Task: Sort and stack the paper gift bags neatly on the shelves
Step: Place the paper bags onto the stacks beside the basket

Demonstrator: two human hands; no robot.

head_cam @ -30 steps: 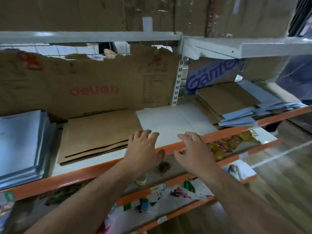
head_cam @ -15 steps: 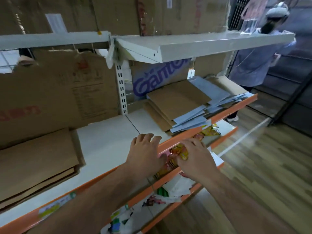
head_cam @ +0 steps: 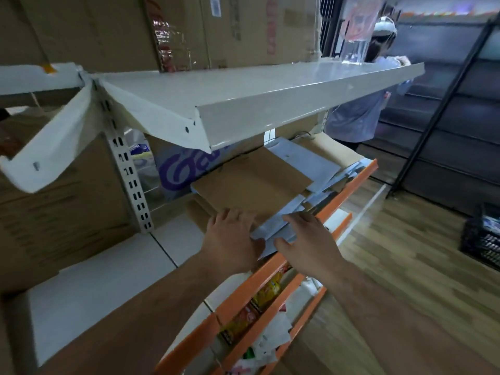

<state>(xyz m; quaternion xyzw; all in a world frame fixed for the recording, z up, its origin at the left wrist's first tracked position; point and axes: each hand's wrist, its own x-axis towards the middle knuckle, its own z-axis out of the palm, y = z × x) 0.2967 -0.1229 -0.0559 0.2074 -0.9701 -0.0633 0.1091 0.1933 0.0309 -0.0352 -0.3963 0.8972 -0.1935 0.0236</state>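
Paper bags (head_cam: 251, 185) look light, thin and slippery; better to take them by the near edge. Left hand (head_cam: 230, 239) and right hand (head_cam: 307, 243) lie flat on them, side by side, gripping nothing.

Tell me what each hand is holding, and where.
Nothing gripped: left hand rests flat on the brown bag near its front edge, right hand on the grey bags.

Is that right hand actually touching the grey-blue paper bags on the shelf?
Touching. The head view shows the right hand with its fingers laid flat on the grey-blue paper bags and its thumb against their near edge.
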